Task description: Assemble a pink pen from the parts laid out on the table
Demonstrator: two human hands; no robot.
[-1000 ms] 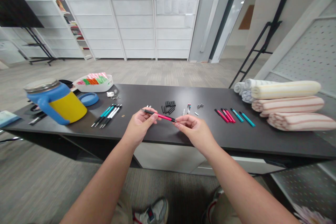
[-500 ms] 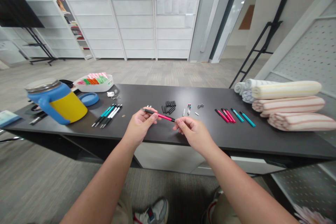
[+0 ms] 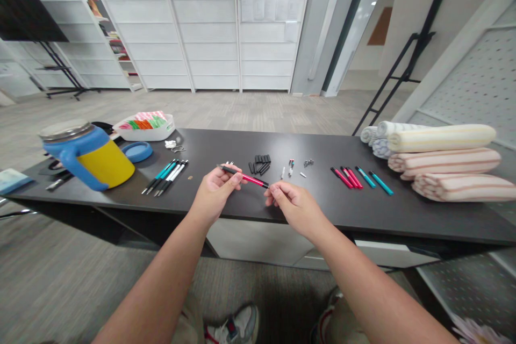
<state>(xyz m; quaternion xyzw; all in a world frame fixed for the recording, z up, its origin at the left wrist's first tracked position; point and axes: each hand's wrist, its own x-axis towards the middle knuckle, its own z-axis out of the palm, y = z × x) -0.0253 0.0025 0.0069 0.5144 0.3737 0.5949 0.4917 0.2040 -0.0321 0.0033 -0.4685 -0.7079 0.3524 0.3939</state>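
My left hand [image 3: 214, 193] is shut on a black and pink pen [image 3: 245, 177], holding it level above the dark table [image 3: 322, 215]. My right hand [image 3: 292, 207] is at the pen's pink end, with the fingertips against the tip and the thumb apart below it. Short black pen parts [image 3: 260, 164] lie on the table just beyond the pen. Small metal and plastic pen parts [image 3: 291, 167] lie beyond my right hand. To the left lies a row of teal, white and black pens [image 3: 165, 177], and to the right a row of pink and teal pens [image 3: 355, 177].
A blue and yellow lidded mug [image 3: 94, 158] and a blue round lid [image 3: 137, 151] stand at the table's left, behind them a white basket [image 3: 143, 129] of colourful items. Rolled striped towels [image 3: 443, 161] are stacked at the right end. White shelving stands beyond.
My right hand has eased back along the pen towards its tip and its grip looks looser. My left hand and the pen have barely moved.
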